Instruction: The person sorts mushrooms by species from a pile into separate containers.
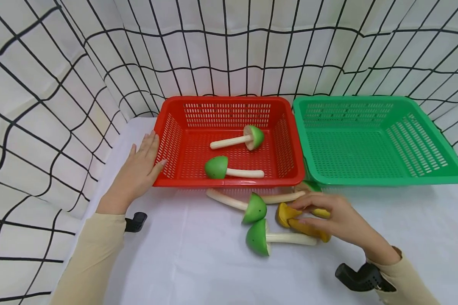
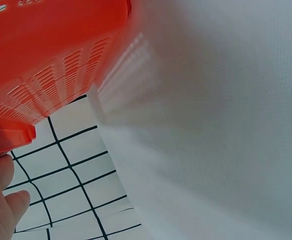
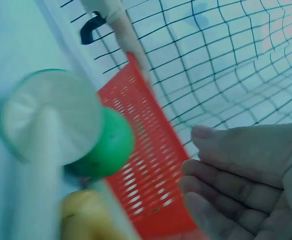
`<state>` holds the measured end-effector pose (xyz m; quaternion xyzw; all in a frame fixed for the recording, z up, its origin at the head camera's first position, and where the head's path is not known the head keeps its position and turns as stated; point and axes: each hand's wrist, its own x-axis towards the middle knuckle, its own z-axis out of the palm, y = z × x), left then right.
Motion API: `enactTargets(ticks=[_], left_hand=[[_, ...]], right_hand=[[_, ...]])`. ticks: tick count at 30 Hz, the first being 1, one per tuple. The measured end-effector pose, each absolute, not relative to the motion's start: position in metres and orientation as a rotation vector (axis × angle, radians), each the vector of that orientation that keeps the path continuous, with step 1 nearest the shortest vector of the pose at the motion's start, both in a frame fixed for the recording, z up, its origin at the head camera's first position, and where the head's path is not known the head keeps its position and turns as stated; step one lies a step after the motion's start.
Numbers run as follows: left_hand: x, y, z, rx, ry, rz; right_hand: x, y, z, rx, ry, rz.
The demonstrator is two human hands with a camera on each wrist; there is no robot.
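My left hand (image 1: 137,169) lies along the left rim of the red basket (image 1: 185,182), its fingers straight. Two toy mushrooms with green caps and pale stems are in this basket, one farther back (image 1: 256,137) and one by the front wall (image 1: 216,167). My right hand (image 1: 333,214) hovers over glossy, curved yellow pieces (image 1: 308,228), fingertips right by them. In the right wrist view its fingers are loosely bent, with nothing seen between them. Beside it lie more green-capped mushrooms (image 1: 255,207), (image 1: 258,238); the hand partly hides another one's cap.
A green basket (image 1: 389,181) holding nothing stands against the red one's right side. Behind and to the left rises a black wire grid (image 1: 229,67) backed with white cloth. White cloth (image 1: 198,262) covers the table in front.
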<state>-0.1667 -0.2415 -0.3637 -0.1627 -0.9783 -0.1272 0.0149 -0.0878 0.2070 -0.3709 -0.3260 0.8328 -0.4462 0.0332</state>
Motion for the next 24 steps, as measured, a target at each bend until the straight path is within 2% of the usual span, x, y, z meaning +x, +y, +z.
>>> enactTargets(ticks=[11, 17, 24], left_hand=[[-0.167, -0.243, -0.361, -0.479, -3.048, -0.399], [-0.168, -0.242, -0.362, -0.482, -3.050, -0.399], [-0.167, -0.241, -0.364, -0.484, -3.056, -0.404]], right_hand=[[-0.047, 0.217, -0.406, -0.844, 2.644, -1.482], [-0.027, 0.205, -0.423, -0.732, 2.868, -1.369], [-0.020, 0.199, -0.429, -0.680, 3.049, -1.181]])
